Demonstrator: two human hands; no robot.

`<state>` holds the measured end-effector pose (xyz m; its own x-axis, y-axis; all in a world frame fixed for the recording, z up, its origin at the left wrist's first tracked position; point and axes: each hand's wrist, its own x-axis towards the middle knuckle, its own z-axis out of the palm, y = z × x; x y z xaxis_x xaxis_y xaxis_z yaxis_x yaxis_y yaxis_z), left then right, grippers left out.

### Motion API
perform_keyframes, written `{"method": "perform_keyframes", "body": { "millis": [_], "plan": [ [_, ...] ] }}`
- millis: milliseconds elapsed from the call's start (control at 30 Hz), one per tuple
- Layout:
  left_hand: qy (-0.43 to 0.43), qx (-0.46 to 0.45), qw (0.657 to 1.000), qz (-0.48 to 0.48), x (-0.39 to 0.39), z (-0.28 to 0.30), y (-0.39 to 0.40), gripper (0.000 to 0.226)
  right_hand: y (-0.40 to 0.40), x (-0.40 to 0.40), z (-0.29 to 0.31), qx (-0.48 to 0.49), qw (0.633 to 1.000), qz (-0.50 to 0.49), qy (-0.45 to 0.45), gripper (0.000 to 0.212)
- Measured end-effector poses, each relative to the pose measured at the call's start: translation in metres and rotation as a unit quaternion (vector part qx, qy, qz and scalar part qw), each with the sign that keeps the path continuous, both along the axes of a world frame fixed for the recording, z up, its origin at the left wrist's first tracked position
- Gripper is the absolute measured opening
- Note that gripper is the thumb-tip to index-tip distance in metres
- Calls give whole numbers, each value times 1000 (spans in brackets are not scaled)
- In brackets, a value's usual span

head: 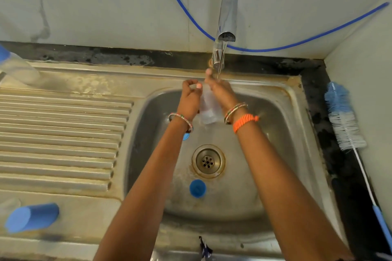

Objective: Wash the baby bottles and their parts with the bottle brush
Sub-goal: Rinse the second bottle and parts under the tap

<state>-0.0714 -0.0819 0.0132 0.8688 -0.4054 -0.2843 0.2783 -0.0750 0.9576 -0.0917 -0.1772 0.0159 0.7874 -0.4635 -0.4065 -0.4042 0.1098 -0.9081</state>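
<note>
Both hands meet at frame centre under the chrome tap, water streaming down. The left hand curls its grip on the clear plastic bottle, thumb pinched at the top; the right hand presses straight fingers along its other side. Below, a round blue cap lies in the steel sink beside the drain. The bristly blue-and-white bottle brush lies on the dark tabletop at right. Lower left, a smooth blue cylinder lid rests on the ribbed drainboard.
</note>
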Motion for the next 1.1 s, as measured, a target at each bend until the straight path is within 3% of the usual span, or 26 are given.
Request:
{"method": "perform_keyframes", "body": {
  "millis": [100,167,300,367,467,533,600,700,767,833,867,900,967,1100],
  "plan": [
    [4,10,1000,23,-9,7,-20,10,20,-21,-7,-49,993,-48,-91,22],
    [0,19,1000,23,-15,11,-25,12,17,-27,0,-57,990,-72,-105,21],
    [92,-33,995,14,-2,22,-20,25,4,-38,14,9,988,-64,-141,26],
    [97,-14,995,-16,7,31,-19,36,1,-40,16,20,980,-52,-193,20],
    [39,31,998,-36,10,47,-19,43,-1,-39,27,24,976,-56,-208,19],
    [-16,52,996,-66,9,50,-18,43,-2,-35,32,-43,985,-42,-161,29],
    [-99,86,986,-106,3,48,-14,37,-3,-32,36,-131,986,1,-102,41],
    [-187,91,975,-73,1,44,-10,20,-5,-32,38,-167,982,62,-65,50],
    [-162,90,983,-21,2,43,-7,15,-8,-34,36,-146,982,79,-89,46],
    [-72,158,985,-5,6,35,2,42,-9,-39,34,-130,982,70,-117,37],
    [17,165,986,-22,6,29,9,53,-10,-41,34,-130,982,64,-121,33],
    [105,141,983,-48,2,28,15,59,-10,-42,35,-139,981,64,-117,30],
    [149,85,985,-34,-2,23,20,60,-9,-42,36,-175,978,66,-96,28],
    [-74,63,994,41,-8,22,10,35,2,-35,38,-248,966,6,-68,46]
  ]
}}
